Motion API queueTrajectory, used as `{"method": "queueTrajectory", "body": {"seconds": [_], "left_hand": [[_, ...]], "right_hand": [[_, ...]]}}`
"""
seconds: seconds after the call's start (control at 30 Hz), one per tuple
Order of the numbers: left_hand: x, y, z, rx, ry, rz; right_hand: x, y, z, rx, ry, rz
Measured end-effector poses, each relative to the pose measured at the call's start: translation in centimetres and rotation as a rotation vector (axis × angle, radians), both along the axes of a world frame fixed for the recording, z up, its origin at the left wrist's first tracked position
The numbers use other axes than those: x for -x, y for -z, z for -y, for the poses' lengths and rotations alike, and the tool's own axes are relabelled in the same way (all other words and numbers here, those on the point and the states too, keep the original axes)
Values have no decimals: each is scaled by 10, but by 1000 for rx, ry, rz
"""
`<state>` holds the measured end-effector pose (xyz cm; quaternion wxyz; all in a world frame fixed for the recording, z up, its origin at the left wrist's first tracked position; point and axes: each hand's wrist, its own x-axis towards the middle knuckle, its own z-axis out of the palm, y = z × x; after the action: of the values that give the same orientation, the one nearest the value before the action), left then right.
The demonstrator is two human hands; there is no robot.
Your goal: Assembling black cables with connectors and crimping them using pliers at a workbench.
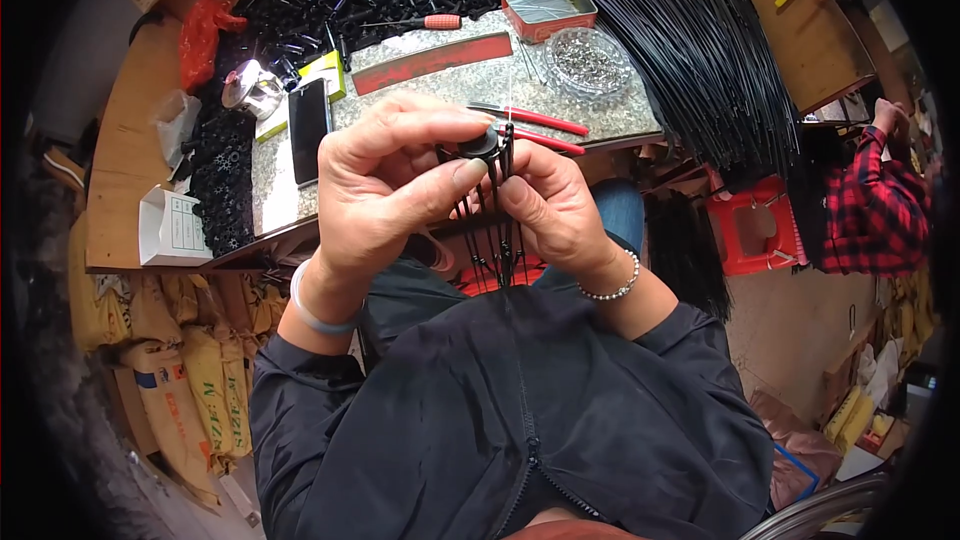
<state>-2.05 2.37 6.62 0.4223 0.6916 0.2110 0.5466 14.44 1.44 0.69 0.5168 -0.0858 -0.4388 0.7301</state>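
Observation:
In front of my chest is a partly built black umbrella frame (pixel 480 146), its round hub at the top and thin dark ribs (pixel 490 230) hanging below. My left hand (pixel 385 165) is closed on the hub, thumb and forefinger at its rim. Fingers of my right hand (pixel 553 205) pinch the ribs just beneath the hub's right side. A thin pale wire (pixel 511 80) sticks up from that side. Behind my hands, red-handled pliers (pixel 545 121) lie on the speckled work surface (pixel 420 85).
A glass dish (pixel 588 62) of small metal pieces and a tin (pixel 548 8) of wires stand behind. Long black rods (pixel 690 50) cover the right side. A phone (pixel 309 130), black star-shaped parts (pixel 222 185) and a white box (pixel 173 227) lie left. Someone in plaid (pixel 875 205) is at far right.

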Motion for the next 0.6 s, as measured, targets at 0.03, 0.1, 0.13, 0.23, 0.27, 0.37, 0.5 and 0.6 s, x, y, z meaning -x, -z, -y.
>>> {"method": "queueTrajectory", "body": {"seconds": [0.03, 0.1, 0.13, 0.23, 0.27, 0.37, 0.5, 0.6], "left_hand": [[-1, 0, 1, 2, 1, -2], [-4, -1, 4, 252, 107, 188], [-4, 0, 5, 285, 139, 228], [-5, 3, 3, 193, 168, 205], [-4, 4, 3, 197, 178, 203], [-2, 7, 1, 180, 164, 199], [-2, 0, 10, 399, 152, 232], [3, -6, 5, 506, 206, 139]], "right_hand": [[-1, 2, -2, 21, -65, -49], [-2, 4, -3, 56, -77, -59], [-1, 5, -4, 54, -102, -80], [-2, 1, -4, 86, -146, -80], [-3, -2, -4, 120, -167, -58], [-4, -2, -5, 167, -229, -48], [-3, 5, -11, 149, -314, -81], [-1, 2, -12, 145, -395, -38]]}}
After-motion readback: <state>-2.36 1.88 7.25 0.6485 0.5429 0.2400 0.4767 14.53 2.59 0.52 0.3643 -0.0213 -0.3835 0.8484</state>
